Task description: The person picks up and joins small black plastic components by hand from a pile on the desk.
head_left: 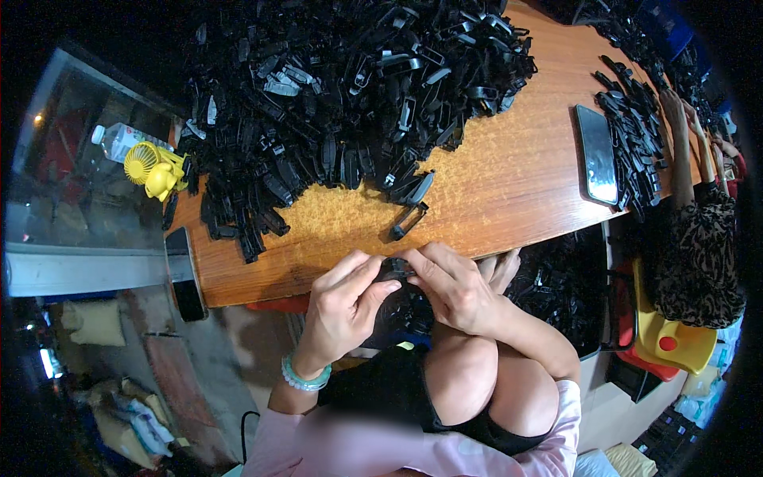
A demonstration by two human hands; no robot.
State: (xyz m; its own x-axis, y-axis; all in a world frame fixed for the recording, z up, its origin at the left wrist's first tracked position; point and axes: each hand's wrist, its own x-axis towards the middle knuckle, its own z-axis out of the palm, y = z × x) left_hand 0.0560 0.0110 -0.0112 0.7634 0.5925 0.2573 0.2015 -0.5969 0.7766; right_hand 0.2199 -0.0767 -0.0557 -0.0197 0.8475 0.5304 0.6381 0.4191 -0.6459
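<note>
My left hand [343, 304], with a pale green bead bracelet [306, 374] at its wrist, pinches a small black plastic part [395, 269] just off the table's front edge. From the other side my right hand [455, 288] grips the same part. Fingers cover most of it, so its exact kind is hidden. Two loose black plastic pieces, a solid one [420, 189] and an open frame [408, 222], lie on the wooden table [497, 179] just beyond my hands. Behind them spreads a large heap of similar black plastic parts [334, 95].
A phone [594, 155] lies at the right beside a smaller pile of black parts [632, 135]; another phone [185, 274] is at the left edge. A yellow fan [155, 168] and a bottle [119, 139] stand far left. At the right, a co-worker's arm [678, 151] reaches over the table.
</note>
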